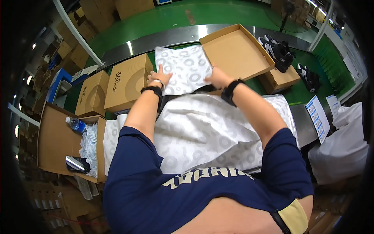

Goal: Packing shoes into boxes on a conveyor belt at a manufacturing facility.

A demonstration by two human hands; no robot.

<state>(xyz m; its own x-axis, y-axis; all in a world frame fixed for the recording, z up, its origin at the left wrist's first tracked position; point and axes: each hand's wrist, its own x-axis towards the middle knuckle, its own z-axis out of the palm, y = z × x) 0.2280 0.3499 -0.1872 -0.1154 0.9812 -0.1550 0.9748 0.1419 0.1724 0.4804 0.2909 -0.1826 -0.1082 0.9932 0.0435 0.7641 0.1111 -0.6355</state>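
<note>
A white sheet of wrapping paper [183,66] with grey ring prints is spread in front of me, beside the open box lid. My left hand [159,77] rests on its left edge, fingers spread apart. At the sheet's lower right corner, my right hand [219,78] pinches the edge between thumb and fingers. What lies under the sheet is hidden. Nearer my body, a large pile of the same printed paper [202,132] covers the work surface.
Two closed brown shoeboxes [126,84] stand at the left. A brown lid [237,50] lies right of the sheet, by a box with black shoes [278,54]. An open carton [58,136] at near left holds a bottle [76,124], phone [78,163] and packets. Label sheets [317,119] hang right.
</note>
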